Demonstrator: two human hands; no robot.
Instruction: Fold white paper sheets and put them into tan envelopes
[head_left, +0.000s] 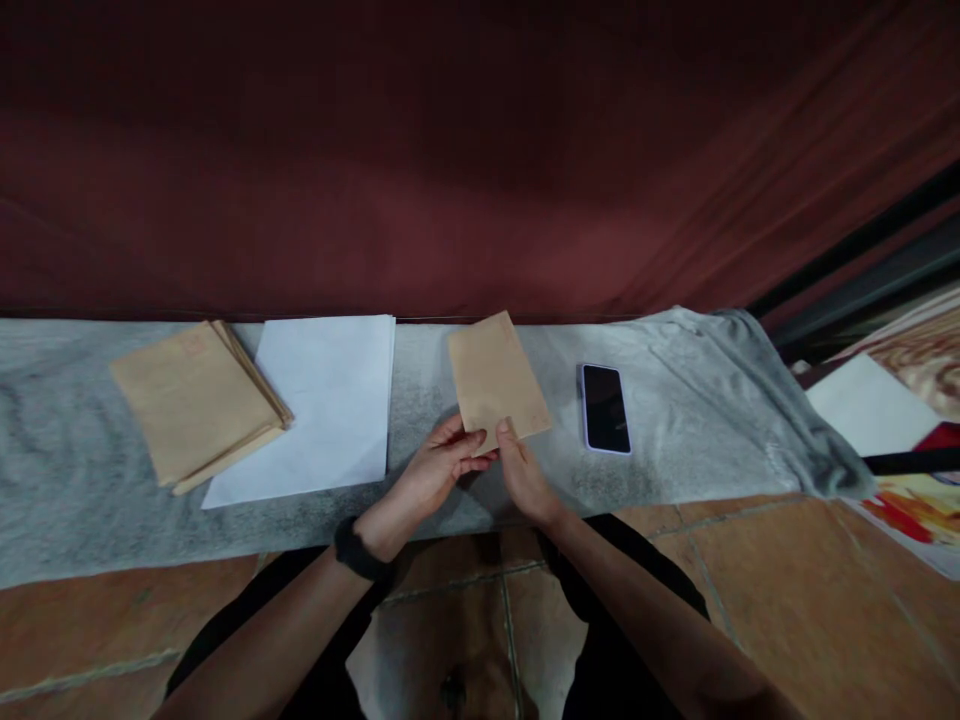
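The left grip [436, 468] is closed on the lower left corner of a single brown envelope [499, 375], its thumb on top and fingertips reaching beneath the lower edge. The right grip [527, 482] holds the same lower edge, just beside the left one, with its thumb pressed flat on the paper. The envelope is in front of the person, over the grey cloth [697, 400] that covers the table, its far end pointing away; whether it touches the cloth cannot be told. A small faint mark shows near its lower right corner.

To the right of the envelope, apart from it, a phone [606, 408] in a pale purple case lies with its dark screen up. To the left lies a stack of white paper [322, 400], and further left a pile of brown envelopes [196, 405] overlaps the stack's left side, the top one bearing a faint reddish print. A black band [360, 552] circles the left wrist. Behind the table hangs a dark red cloth [480, 220], and orange-brown tiles [772, 580] show below
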